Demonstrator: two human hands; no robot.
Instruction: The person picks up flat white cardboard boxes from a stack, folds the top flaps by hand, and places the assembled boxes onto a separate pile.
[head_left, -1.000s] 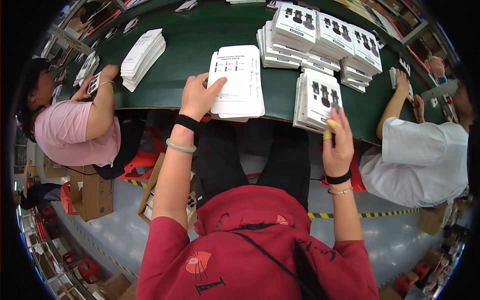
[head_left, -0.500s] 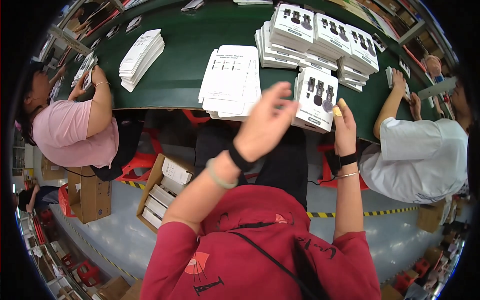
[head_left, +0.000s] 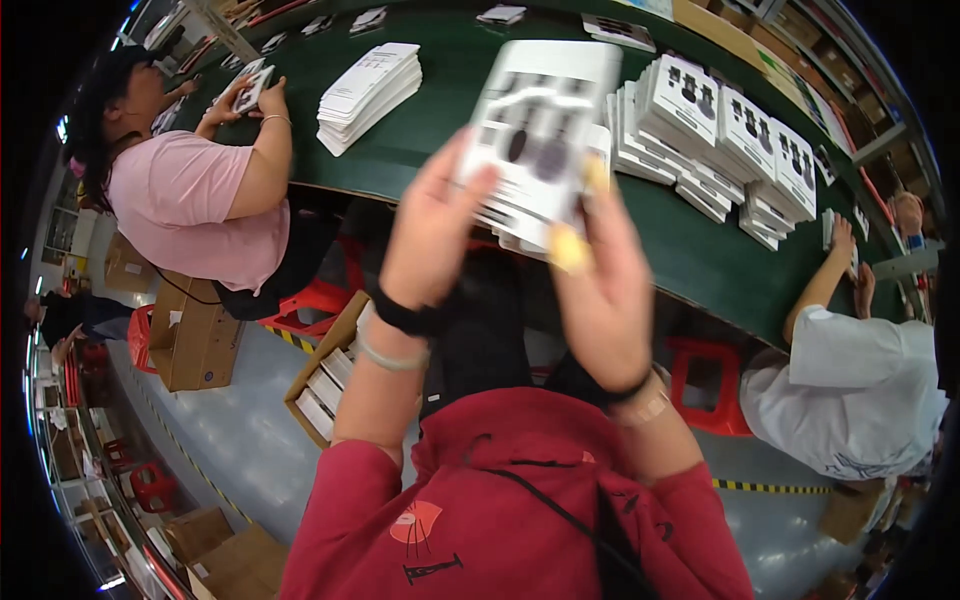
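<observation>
Both my hands hold up a white printed carton [head_left: 545, 110] with dark product pictures on its face. It is smeared by motion, so its thickness is hard to make out. My left hand [head_left: 430, 230] grips its lower left edge, thumb on the front. At the lower right edge, my right hand [head_left: 605, 285] holds it with yellow covers [head_left: 570, 248] on the thumb and a finger. Behind and below it, partly hidden, lie more white cartons [head_left: 520, 243] at the table edge. Right of it stand several stacks of matching printed cartons [head_left: 688, 95].
A leaning stack of white cards or flat cartons [head_left: 370, 90] lies on the green table [head_left: 690, 255] to the left. People in pink [head_left: 190, 195] and white [head_left: 850, 390] work at either side. A brown box [head_left: 300, 395] of white packages stands on the floor beside me.
My left hand, empty before, has closed on the printed carton. My right hand has moved left from beside the small carton pile and grips it too. The view has shifted.
</observation>
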